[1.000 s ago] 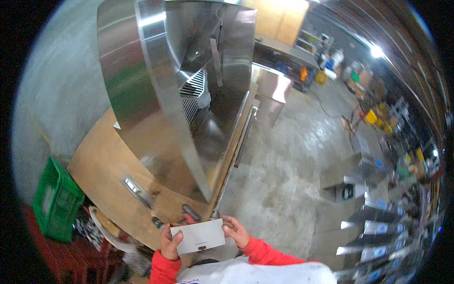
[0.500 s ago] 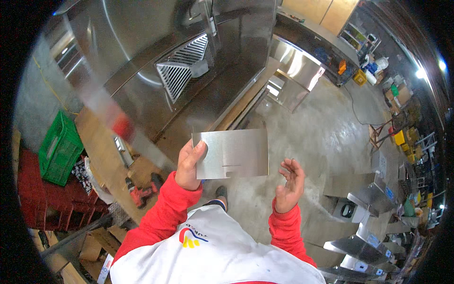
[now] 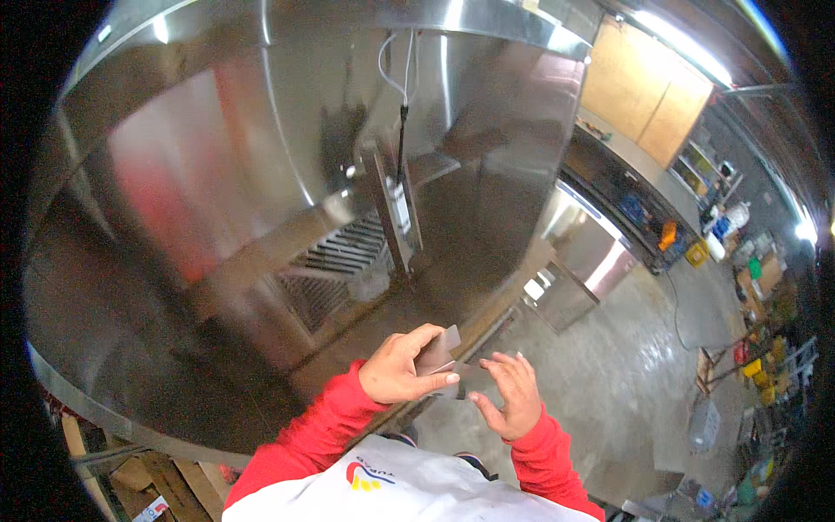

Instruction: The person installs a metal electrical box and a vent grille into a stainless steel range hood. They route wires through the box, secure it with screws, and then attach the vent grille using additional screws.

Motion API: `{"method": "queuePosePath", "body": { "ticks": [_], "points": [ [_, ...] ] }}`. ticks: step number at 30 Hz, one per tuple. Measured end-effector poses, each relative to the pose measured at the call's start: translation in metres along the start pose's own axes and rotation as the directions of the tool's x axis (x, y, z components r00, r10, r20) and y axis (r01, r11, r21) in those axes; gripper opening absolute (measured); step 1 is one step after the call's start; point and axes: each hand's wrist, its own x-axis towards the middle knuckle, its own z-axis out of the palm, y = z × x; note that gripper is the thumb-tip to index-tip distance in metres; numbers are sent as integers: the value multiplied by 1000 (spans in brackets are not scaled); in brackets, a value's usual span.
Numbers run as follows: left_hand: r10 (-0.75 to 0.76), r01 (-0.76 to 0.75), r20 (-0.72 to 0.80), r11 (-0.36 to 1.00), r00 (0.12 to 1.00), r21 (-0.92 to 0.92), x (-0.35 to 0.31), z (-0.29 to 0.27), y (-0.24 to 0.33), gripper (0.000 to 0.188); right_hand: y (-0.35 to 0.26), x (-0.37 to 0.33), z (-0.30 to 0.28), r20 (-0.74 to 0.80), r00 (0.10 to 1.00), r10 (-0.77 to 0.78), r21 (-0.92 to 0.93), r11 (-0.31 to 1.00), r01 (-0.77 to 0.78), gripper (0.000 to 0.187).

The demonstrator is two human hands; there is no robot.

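Note:
My left hand [image 3: 396,367] is closed on a small sheet metal plate [image 3: 439,350], thumb on one side and fingers behind it. The plate is tilted, so only part of its face shows, and the hand covers much of it. To its right, my right hand [image 3: 515,398] is held with fingers apart and half curled, close to the plate's right end. Whether those fingertips touch the plate I cannot tell. Just beyond both hands rises a large shiny stainless steel hood [image 3: 496,174], with a slatted metal filter [image 3: 348,257] inside it.
A thin cable [image 3: 403,130] hangs down the steel hood. Steel cabinet-like pieces [image 3: 583,252] stand on the concrete floor [image 3: 626,348] at right. Wooden cupboard doors [image 3: 644,87] are farther back. Cardboard and wood scraps [image 3: 156,478] lie at lower left; clutter lines the right side.
The steel hood now fills much more of the view. The plate has turned from facing me to a steep tilt, and my right hand has come closer to it.

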Motion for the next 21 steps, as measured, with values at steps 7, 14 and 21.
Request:
{"method": "queuePosePath", "body": {
  "ticks": [7, 14, 21],
  "points": [
    [15, -61, -380, 992, 925, -110, 83, -53, 10, 66, 81, 121, 1, 91, 989, 118, 561, 814, -149, 15],
    [118, -92, -818, 992, 562, 80, 120, -29, 21, 58, 156, 238, 7, 92, 989, 119, 990, 99, -103, 21],
    [69, 239, -864, 947, 499, 213, 156, -5, 49, 48, 155, 285, 45, 260, 964, -46, 949, -170, -264, 17]
  ]
}}
